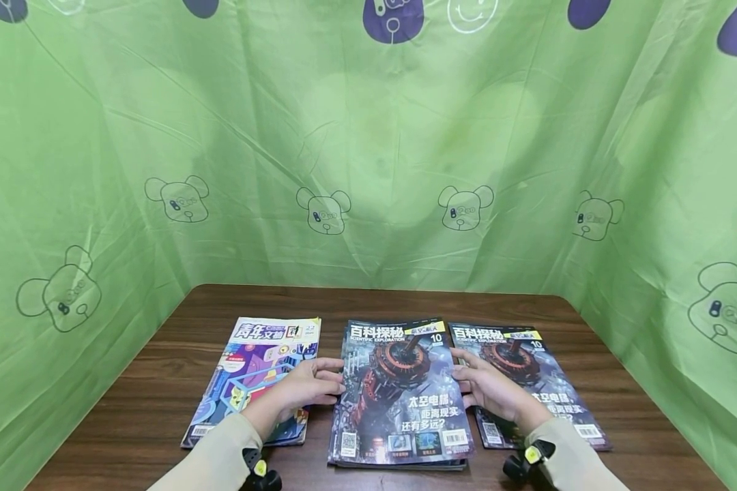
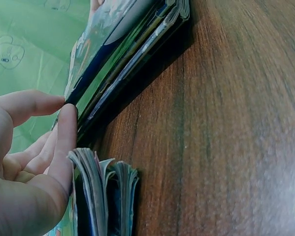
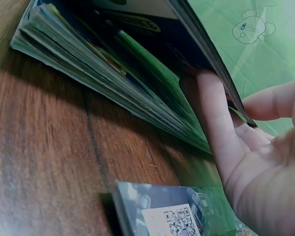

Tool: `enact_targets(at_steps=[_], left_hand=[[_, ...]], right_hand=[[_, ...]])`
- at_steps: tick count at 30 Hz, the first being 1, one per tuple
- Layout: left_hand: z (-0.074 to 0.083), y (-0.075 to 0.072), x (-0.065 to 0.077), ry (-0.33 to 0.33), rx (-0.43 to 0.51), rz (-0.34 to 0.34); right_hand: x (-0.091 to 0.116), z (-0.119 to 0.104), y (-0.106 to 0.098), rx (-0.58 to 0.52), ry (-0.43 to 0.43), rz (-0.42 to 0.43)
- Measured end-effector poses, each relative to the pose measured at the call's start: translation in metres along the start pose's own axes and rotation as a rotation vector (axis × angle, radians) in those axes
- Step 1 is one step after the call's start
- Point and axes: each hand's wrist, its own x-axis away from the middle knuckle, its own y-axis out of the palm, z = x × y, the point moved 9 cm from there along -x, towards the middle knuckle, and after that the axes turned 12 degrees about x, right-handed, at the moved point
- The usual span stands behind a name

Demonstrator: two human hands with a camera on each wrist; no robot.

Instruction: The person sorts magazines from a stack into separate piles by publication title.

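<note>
A stack of dark magazines (image 1: pixel 399 389) with a space picture on the cover lies in the middle of the table. My left hand (image 1: pixel 310 383) pinches the left edge of the top magazine. At the opposite edge my right hand (image 1: pixel 488 385) grips the same magazine, one finger (image 3: pixel 216 108) reaching beneath it. In the right wrist view this top magazine (image 3: pixel 206 44) is lifted a little off the thick magazines (image 3: pixel 88 83) below. The left wrist view also shows a gap under the top magazine (image 2: pixel 96 64).
A purple and white magazine pile (image 1: pixel 264 361) lies on the left, under my left forearm. To the right is another dark magazine (image 1: pixel 553 382) with the same cover, partly behind my right hand. A brown wooden table (image 1: pixel 153 395) holds everything; a green curtain (image 1: pixel 381 136) surrounds it.
</note>
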Motion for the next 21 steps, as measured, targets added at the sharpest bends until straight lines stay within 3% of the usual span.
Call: enact_targets(at_steps=[21], left_hand=[[0.004, 0.010, -0.004, 0.021, 0.045, 0.021]], right_hand=[[0.007, -0.005, -0.012, 0.055, -0.034, 0.061]])
